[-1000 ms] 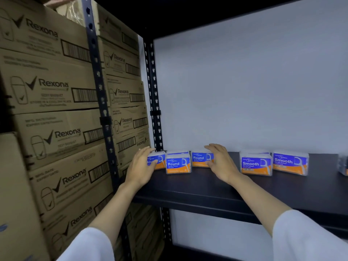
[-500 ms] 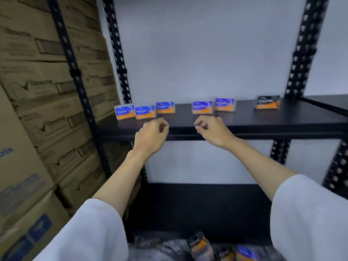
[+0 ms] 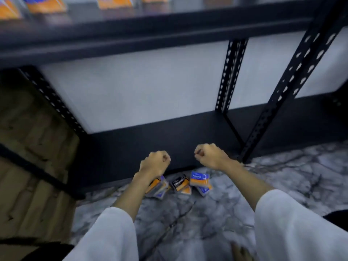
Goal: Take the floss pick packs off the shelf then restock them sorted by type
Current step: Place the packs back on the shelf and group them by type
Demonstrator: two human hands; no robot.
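Observation:
Several floss pick packs lie in a loose heap on the marble floor: a blue and orange "Round" pack (image 3: 199,178), a black "Charcoal" pack (image 3: 179,183), and an orange one (image 3: 157,187) partly hidden under my left wrist. Other packs (image 3: 46,4) stand blurred on the black shelf (image 3: 150,32) at the top edge. My left hand (image 3: 155,162) and my right hand (image 3: 210,155) hover above the heap, both curled into loose fists with nothing in them.
Black perforated uprights (image 3: 230,74) rise at centre right, and a low black shelf board (image 3: 169,132) runs just behind the heap. Stacked cardboard boxes (image 3: 28,157) fill the left side. Grey marble floor (image 3: 188,219) spreads in front.
My view has swung down from the shelf to the floor. Both hands left the packs on the shelf, closed into fists and dropped to just above the heap on the floor.

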